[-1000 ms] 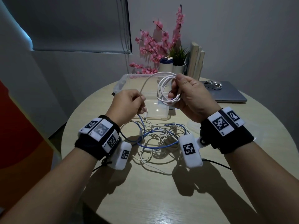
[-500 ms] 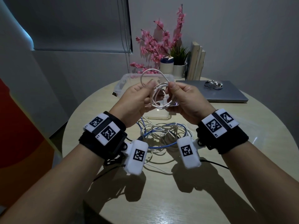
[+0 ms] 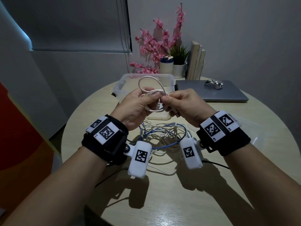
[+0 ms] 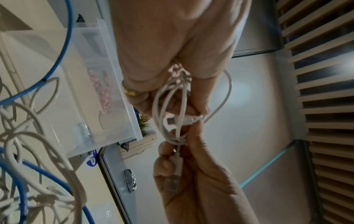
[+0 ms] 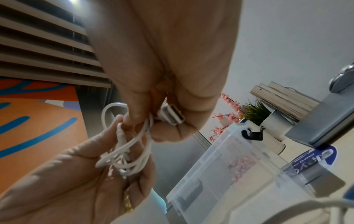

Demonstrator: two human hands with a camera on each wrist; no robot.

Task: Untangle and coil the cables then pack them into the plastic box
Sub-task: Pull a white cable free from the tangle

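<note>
Round and pale, the wooden surface (image 3: 244, 160) carries a clear plastic box (image 3: 119, 86) at the far side and a tangle of white and blue cables (image 3: 164, 136) nearer the person. Above that tangle, both hands meet: the left hand (image 3: 136, 108) grips a small coiled white cable (image 3: 154, 97), while the right hand (image 3: 184, 105) pinches the same coil, its USB plug (image 5: 172, 115) tucked under the fingers.

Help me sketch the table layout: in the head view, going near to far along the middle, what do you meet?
Tangled cables → hands holding the white cable → plastic box → pink flowers.
</note>
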